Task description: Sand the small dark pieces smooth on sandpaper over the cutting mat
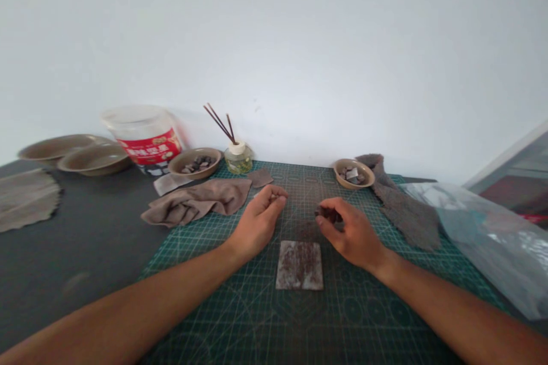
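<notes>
My right hand [349,231] pinches a small dark stone-like piece [318,212] between thumb and fingers, just above the far right corner of a square pad. My left hand [262,219] is closed, thumb against the curled fingers. Whatever it may hold is hidden or too small to name. Between and nearer than the hands, the pale square pad [299,266], smeared with reddish brown, lies flat on a green cutting mat [222,296]. Brown dust [306,229] marks the mat beyond the pad.
Bowls of small stone-like chips stand at back left [171,168] and back right [353,185]. Around them are a crumpled brown cloth [205,201], a reed diffuser [238,159], a red-labelled tub [145,140], shallow dishes [92,166], a grey cloth [406,217] and a clear plastic bag [492,245].
</notes>
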`<state>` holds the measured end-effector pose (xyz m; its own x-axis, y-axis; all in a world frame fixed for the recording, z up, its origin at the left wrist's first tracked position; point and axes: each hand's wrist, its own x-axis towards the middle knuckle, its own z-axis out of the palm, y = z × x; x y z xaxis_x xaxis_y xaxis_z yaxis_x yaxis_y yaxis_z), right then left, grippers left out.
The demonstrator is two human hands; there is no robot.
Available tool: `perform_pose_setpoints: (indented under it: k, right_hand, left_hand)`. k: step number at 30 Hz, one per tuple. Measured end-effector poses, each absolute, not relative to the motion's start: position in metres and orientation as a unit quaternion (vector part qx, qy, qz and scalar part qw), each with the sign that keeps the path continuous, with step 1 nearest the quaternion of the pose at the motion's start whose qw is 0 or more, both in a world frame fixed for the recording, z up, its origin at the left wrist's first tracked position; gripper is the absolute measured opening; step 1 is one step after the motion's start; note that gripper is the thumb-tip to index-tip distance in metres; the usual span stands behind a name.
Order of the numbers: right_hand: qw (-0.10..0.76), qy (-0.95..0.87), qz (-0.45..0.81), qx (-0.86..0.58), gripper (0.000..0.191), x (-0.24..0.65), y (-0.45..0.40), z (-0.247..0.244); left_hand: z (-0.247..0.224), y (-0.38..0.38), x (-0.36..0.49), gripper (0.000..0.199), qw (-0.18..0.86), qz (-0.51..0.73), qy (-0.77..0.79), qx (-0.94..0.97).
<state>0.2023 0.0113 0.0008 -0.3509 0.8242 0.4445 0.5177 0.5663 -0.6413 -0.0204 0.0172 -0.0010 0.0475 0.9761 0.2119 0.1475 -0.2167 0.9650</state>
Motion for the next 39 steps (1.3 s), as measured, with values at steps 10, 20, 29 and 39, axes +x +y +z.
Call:
perform_pose_setpoints:
  k: [10, 20, 29, 39]
  right_hand:
    - [0.237, -0.857, 0.047, -0.455, 0.014, 0.217, 0.036, -0.011]
    - [0.078, -0.887, 0.082, -0.447, 0.049, 0.202, -0.018, 0.027]
    - [0.053, -0.877, 0.136, -0.458, 0.045, 0.197, -0.035, 0.029]
    - [0.065, -0.870, 0.209, -0.443, 0.025, 0.198, -0.033, 0.032]
  left_hand:
    - [-0.002, 0.016, -0.022, 0.017, 0.418, 0.497, 0.453, 0.611]
    - [-0.002, 0.015, -0.023, 0.019, 0.430, 0.484, 0.434, 0.626]
    - [-0.002, 0.015, -0.024, 0.024, 0.436, 0.476, 0.415, 0.641]
    - [0.001, 0.011, -0.027, 0.021, 0.376, 0.421, 0.430, 0.705]
